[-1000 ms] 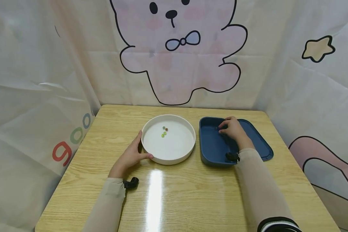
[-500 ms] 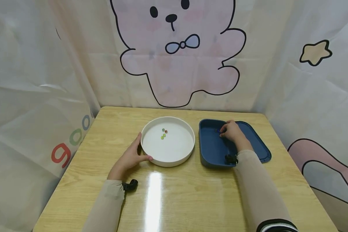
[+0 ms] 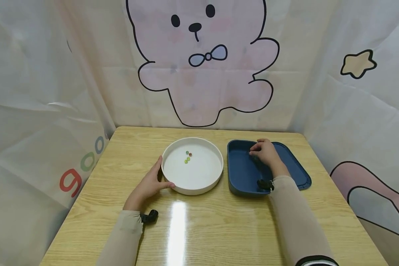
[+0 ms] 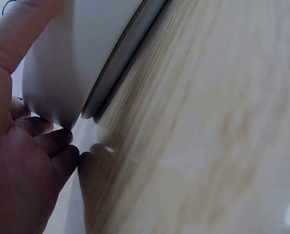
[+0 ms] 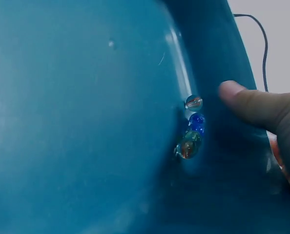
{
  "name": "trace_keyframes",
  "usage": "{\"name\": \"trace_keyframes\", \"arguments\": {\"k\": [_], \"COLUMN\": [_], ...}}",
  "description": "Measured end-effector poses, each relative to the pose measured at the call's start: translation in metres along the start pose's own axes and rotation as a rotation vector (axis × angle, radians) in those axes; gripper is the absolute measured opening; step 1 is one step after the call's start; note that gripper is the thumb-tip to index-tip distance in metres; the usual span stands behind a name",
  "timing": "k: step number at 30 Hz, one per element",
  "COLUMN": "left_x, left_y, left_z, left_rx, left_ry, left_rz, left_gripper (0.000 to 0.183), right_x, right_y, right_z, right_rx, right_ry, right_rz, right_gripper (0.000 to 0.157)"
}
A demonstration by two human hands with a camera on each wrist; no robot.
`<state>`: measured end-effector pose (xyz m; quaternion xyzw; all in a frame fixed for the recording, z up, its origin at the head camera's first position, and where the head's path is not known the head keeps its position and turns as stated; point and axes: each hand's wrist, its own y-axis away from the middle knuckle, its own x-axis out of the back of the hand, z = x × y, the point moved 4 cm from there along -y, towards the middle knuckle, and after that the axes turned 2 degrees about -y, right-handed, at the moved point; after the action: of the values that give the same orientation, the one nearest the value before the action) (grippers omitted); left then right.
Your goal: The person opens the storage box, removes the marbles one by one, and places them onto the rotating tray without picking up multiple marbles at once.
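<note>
My left hand (image 3: 149,186) grips the left side of a round white dish (image 3: 203,176), thumb at its front edge. In the left wrist view, fingertips (image 4: 62,141) curl against the dish's outer wall. Several small glass marbles (image 3: 188,159), greenish-yellow and reddish, lie in the dish. My right hand (image 3: 267,154) reaches into a blue rectangular box (image 3: 241,181). In the right wrist view, its thumb (image 5: 252,105) stands straight, apart from several marbles (image 5: 196,122), clear and blue, lined up along the box wall. The other right fingers are mostly hidden there.
A blue lid (image 3: 297,170) lies on the table just right of the box, partly behind the right arm. The wooden table (image 3: 219,229) ends at a back curtain (image 3: 119,96) with a cartoon bear. Curtains hang on both sides too.
The right hand shifts slightly within the box, its fingers now a little farther left. The left hand keeps its place at the dish. The whole head view slides down slightly.
</note>
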<state>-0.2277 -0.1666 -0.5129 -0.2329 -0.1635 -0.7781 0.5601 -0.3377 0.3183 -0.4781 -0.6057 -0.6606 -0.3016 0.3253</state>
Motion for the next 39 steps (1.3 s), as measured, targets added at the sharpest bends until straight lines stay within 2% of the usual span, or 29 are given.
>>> {"name": "trace_keyframes", "arguments": {"k": [6,10,15,19,24,31,39], "left_x": [-0.002,-0.001,0.0,0.001,-0.001,-0.001,0.0], "left_y": [0.0,-0.001,0.0,0.0,-0.001,-0.002,-0.003], "left_z": [-0.002,-0.003,-0.003,-0.003,-0.003,-0.005,-0.004], "left_rx": [-0.008,-0.017,0.003,0.012,0.011,-0.01,0.003], "left_ry": [0.016,0.042,0.027,0.017,0.022,0.042,0.016], "left_rz": [-0.004,-0.005,0.0,0.0,-0.007,-0.004,-0.005], "left_gripper": [0.138,0.137,0.136,0.136,0.135,0.135,0.138], "right_x": [0.013,0.025,0.035,0.038,0.035,0.019,0.004], "right_y": [0.004,0.005,0.007,0.009,0.011,0.007,0.0], "right_z": [-0.016,-0.032,-0.051,-0.065,-0.076,-0.093,-0.119], "right_rx": [0.08,0.145,0.204,0.244,0.255,0.259,0.274], "right_ry": [-0.07,-0.085,-0.107,-0.114,-0.204,-0.294,-0.319], "right_rz": [0.117,0.17,0.214,0.214,0.185,0.146,0.084], "right_gripper": [0.021,0.022,0.021,0.02,0.022,0.026,0.025]}}
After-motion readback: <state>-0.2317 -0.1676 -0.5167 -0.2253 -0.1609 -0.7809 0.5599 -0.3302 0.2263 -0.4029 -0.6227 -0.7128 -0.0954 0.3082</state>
